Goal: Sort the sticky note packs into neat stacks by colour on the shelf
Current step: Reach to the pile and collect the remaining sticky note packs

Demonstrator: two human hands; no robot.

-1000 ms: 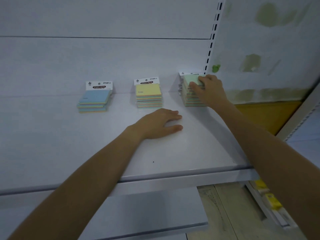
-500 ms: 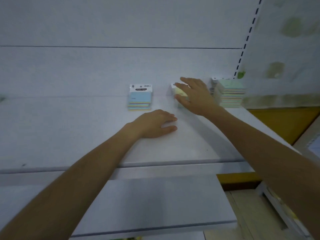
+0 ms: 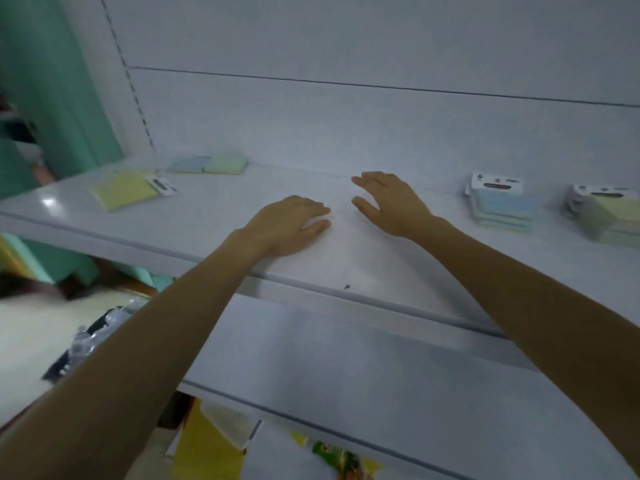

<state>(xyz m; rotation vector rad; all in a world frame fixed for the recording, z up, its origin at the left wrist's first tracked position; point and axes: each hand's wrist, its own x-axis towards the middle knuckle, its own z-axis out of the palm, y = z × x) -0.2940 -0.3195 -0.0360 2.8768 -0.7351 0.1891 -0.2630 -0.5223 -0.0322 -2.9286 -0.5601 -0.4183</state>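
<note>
At the far left of the shelf [image 3: 346,265] lie three loose packs: a yellow pack [image 3: 126,190] nearest, then a blue pack [image 3: 185,165] and a green pack [image 3: 225,163] touching side by side at the back. The left hand [image 3: 291,225] rests flat on the shelf as before, holding nothing. The right hand [image 3: 388,202] has left the stacks and come leftward, fingers spread and empty. To its right stand the blue stack [image 3: 502,206] and the yellow stack [image 3: 609,213] — the green one is now out of view. The loose packs look to be next.
</note>
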